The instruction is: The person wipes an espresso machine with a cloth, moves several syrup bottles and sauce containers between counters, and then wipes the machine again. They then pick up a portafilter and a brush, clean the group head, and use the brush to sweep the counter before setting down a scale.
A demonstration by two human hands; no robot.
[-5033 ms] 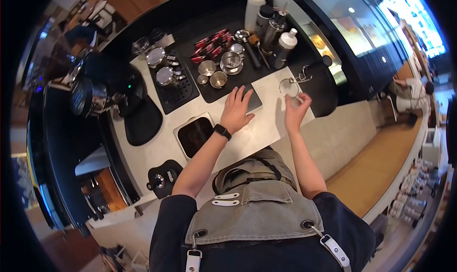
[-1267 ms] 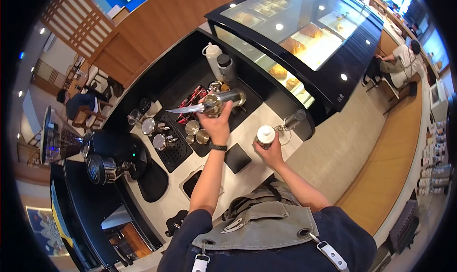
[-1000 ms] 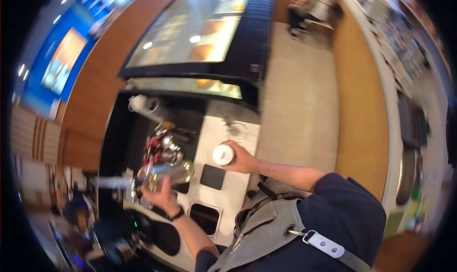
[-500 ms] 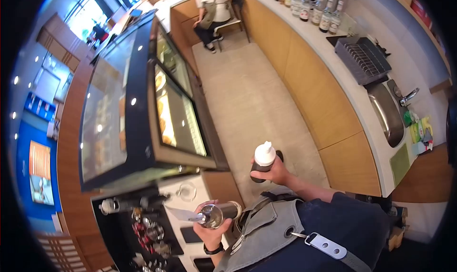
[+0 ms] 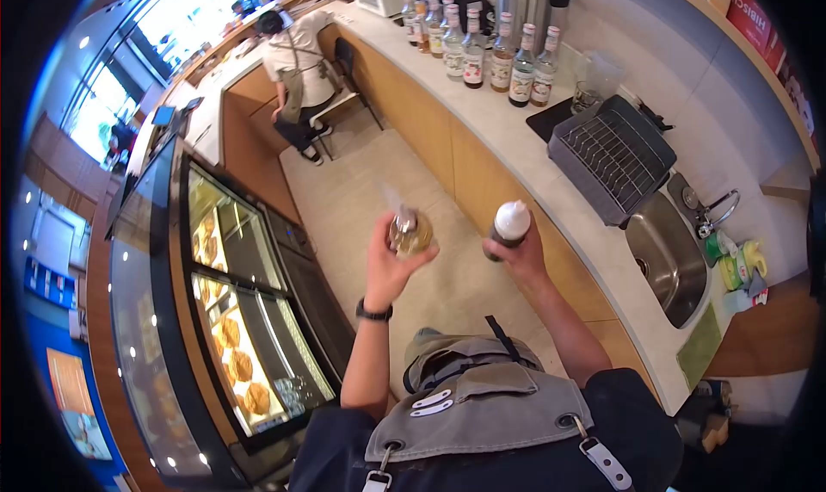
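Note:
In the head view, my left hand [image 5: 392, 264] is wrapped round a clear glass bottle [image 5: 413, 239] with a yellowish tint and a shiny metal top. Its full shape is hard to make out from above. Over to the right, my right hand [image 5: 527, 255] grips a squeeze bottle [image 5: 513, 222] with a white cap and a dark body, held roughly upright. Both bottles are in the air above the floor, apart from each other and in front of my grey apron [image 5: 482, 414].
Left stands a lit display case [image 5: 258, 354] with pastries. Along the right counter [image 5: 508, 152] are several syrup bottles [image 5: 521, 70], a dish rack [image 5: 615, 152], a sink [image 5: 675, 268] and a green cloth [image 5: 699, 350]. Further ahead, a person [image 5: 301, 70] sits on a chair [image 5: 344, 96].
My view has turned toward the right counter. My left hand has brought the glass bottle away from the left worktop and up beside the right hand. Both hands keep their bottles.

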